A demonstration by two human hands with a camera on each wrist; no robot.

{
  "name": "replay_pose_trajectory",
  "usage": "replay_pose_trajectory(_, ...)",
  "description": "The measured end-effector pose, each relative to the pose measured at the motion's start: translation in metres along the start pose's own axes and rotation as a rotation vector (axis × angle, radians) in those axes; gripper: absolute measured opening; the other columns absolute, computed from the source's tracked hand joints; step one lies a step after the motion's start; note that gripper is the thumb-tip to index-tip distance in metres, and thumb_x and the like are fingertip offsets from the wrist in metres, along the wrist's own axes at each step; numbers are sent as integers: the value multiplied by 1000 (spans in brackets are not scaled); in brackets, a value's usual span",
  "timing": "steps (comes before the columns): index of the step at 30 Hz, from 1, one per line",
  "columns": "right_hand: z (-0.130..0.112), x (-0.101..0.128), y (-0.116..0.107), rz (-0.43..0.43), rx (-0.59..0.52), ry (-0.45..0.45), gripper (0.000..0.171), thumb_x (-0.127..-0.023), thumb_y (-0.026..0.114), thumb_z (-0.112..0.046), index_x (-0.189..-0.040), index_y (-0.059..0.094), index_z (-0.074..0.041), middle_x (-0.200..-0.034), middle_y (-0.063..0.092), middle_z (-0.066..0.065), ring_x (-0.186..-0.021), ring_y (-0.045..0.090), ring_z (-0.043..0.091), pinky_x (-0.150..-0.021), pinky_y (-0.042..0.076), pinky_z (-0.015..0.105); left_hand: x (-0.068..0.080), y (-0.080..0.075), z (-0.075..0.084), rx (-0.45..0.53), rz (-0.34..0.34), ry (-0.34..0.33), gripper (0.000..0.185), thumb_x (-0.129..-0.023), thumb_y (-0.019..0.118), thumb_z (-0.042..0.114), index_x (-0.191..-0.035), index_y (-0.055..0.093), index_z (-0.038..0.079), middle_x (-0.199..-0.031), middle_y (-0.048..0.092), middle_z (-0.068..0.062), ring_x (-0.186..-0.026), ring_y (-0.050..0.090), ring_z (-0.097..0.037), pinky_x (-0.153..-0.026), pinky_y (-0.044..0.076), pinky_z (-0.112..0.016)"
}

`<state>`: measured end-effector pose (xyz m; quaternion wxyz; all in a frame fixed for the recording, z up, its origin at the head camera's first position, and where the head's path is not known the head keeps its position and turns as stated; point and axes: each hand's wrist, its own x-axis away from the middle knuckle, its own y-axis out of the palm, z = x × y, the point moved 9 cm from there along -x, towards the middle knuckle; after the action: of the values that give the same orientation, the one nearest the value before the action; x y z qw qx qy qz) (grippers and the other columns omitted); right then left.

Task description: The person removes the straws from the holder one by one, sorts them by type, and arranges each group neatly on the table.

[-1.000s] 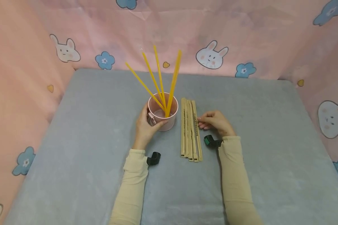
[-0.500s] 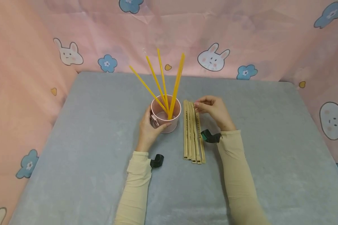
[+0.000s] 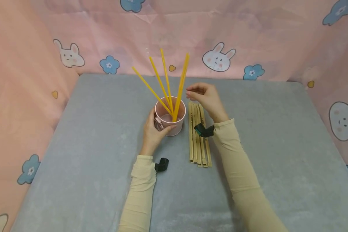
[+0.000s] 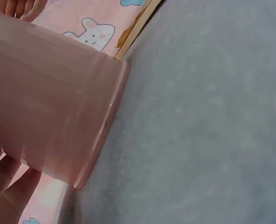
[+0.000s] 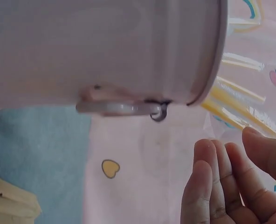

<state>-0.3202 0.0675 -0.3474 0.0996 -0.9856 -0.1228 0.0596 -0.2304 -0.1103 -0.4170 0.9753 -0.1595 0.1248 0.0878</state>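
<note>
Head view shows bucket (image 3: 178, 124) between both hands (image 3: 152, 134) (image 3: 206, 97)

The right hand (image 3: 207, 99), at the outer edge of the packets (image 3: 195, 141) a second ago and at their far end half a second later, has now left them, its fingertips just beside the straws (image 3: 180, 87) and farther from the person. Its wrist camera (image 3: 204, 130), earlier outside the packets, now crosses them in the head view.
</note>
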Motion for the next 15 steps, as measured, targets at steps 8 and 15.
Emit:
replay_pose_trajectory(8,-2,-6,13,-2,20,-20,27,-88,64,-2,-111,61,11,-98,63,17,-85,61,19,-79,52,26,-1,1,0,-7,-11,10,92,-68,86,16,-143,34,2,-137,46,-17,-123,45,-27,-104,37,-38)
replay_pose_trajectory(15,-7,-10,23,-18,49,-53,26,-88,66,-4,-111,62,8,-100,63,20,-87,57,18,-76,47,25,0,0,-1,-5,-5,10,93,-68,86,15,-143,33,1,-138,46,-17,-124,45,-27,-104,37,-38)
